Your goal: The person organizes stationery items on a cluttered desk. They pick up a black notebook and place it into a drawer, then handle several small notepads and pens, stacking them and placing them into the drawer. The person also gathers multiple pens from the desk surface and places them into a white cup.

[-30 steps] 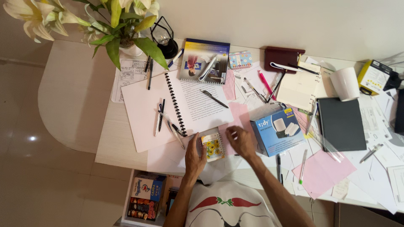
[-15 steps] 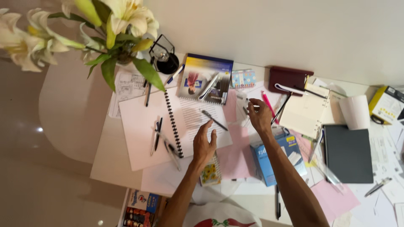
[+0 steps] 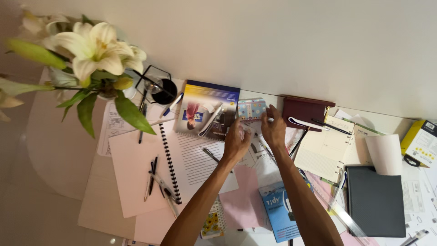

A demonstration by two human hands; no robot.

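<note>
Both my arms reach to the back of the cluttered desk. My right hand (image 3: 273,129) closes its fingers on the right edge of a small patterned box (image 3: 251,109) that lies by the wall. My left hand (image 3: 236,140) is curled at the box's lower left corner, over white paper slips; whether it grips anything is unclear. A glossy book (image 3: 200,107) with a silver pen on it lies just left of the box. A maroon case (image 3: 304,109) sits just right of it. Below my left hand lies an open spiral-bound document (image 3: 191,164) with a black pen (image 3: 211,155).
A vase of white lilies (image 3: 93,50) and a black lantern (image 3: 159,89) stand at the back left. An open planner (image 3: 322,150), white cup (image 3: 384,154), dark notebook (image 3: 375,200) and yellow box (image 3: 421,139) are on the right. A blue carton (image 3: 277,214), pink paper (image 3: 241,200) and sunflower notepad (image 3: 210,224) lie near me.
Both hands left the sunflower notepad at the near edge and travelled across the desk to the small patterned box by the wall. The camera view shifted forward with them.
</note>
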